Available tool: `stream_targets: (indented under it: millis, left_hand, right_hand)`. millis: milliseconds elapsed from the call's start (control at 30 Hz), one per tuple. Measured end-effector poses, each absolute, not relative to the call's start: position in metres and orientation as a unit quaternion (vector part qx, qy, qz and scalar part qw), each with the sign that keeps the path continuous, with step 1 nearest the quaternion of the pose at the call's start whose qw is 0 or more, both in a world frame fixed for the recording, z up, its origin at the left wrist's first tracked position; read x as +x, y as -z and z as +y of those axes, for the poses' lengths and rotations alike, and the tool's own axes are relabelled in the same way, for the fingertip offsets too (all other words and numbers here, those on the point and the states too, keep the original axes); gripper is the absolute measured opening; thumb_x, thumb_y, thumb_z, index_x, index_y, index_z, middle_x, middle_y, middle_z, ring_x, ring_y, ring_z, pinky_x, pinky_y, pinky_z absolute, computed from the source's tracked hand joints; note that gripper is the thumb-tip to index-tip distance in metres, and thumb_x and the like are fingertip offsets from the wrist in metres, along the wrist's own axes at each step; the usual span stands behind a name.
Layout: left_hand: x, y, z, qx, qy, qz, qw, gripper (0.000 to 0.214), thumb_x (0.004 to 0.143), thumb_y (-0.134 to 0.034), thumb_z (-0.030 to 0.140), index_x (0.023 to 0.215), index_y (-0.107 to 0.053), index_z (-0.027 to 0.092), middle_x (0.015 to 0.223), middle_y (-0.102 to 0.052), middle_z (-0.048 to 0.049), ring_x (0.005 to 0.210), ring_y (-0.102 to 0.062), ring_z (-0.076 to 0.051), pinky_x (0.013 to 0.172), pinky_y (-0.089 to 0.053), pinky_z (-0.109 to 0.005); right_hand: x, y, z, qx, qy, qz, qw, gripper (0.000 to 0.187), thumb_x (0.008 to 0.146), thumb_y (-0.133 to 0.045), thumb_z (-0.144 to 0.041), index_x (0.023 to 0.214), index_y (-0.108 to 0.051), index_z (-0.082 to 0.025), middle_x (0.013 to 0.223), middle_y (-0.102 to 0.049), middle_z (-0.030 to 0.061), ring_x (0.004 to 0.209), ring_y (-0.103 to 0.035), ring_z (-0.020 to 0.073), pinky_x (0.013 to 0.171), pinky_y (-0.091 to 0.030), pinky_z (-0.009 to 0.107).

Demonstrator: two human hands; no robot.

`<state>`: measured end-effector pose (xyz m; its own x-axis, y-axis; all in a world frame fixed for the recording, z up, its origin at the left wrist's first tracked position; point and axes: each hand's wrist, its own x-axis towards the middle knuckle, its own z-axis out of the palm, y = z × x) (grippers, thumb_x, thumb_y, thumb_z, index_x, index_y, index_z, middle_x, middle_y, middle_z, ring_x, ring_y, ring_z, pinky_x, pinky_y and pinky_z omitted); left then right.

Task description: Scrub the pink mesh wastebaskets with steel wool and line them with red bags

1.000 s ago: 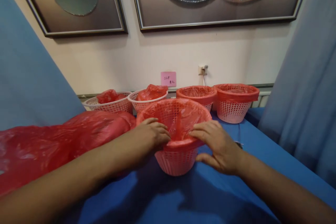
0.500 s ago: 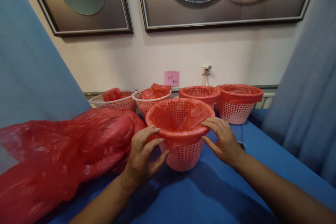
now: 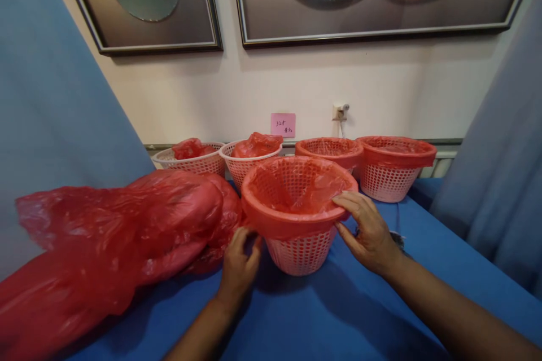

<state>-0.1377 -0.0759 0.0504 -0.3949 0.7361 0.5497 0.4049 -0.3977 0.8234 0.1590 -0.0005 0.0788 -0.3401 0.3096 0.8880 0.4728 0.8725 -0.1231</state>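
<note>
A pink mesh basket [image 3: 301, 251] stands on the blue table, lined with a red plastic bag [image 3: 296, 194] folded over its rim. My left hand [image 3: 239, 262] is at the basket's left side, just under the rim, its fingers curled onto the bag's folded edge. My right hand [image 3: 366, 231] rests on the basket's right rim, fingers pressed on the bag's edge and thumb below it.
A heap of loose red plastic bags [image 3: 110, 237] lies at the left. Four more baskets stand along the wall: two [image 3: 192, 162] [image 3: 249, 164] with crumpled bags inside, two [image 3: 332, 153] [image 3: 396, 169] lined. Blue curtains hang on both sides [image 3: 499, 169].
My left hand has dropped from the rim's front to the basket's left side and curled onto the bag's edge. My right hand has shifted along the rim to the right. The camera view has drifted left.
</note>
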Motion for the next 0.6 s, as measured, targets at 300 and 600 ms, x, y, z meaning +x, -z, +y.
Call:
stream_targets:
  millis: [300,600]
  left_hand:
    - [-0.137,-0.087,-0.053,0.272,-0.735,0.404,0.472,0.030,0.067,-0.087,0.022,0.091,-0.069,0.017,0.082,-0.075,-0.0008,0.066,-0.067,-0.012,0.065,-0.055,-0.023]
    - [-0.151,-0.077,-0.052,0.358,-0.746,0.532,0.180,0.037,0.085,-0.071,0.032,0.119,-0.063,0.022,0.138,-0.062,-0.0106,0.130,-0.059,-0.025,0.110,-0.047,-0.043]
  right_hand:
    - [0.153,-0.075,-0.007,-0.252,0.058,-0.808,0.530,0.051,0.094,-0.057,-0.019,0.144,-0.047,-0.026,0.133,-0.062,0.0110,0.128,-0.056,0.0299,0.108,-0.046,0.055]
    - [0.178,-0.127,0.022,-0.229,0.082,-0.853,0.462,0.056,0.101,-0.035,-0.057,0.150,-0.043,-0.031,0.155,-0.046,0.0105,0.141,-0.044,0.0357,0.113,-0.027,0.059]
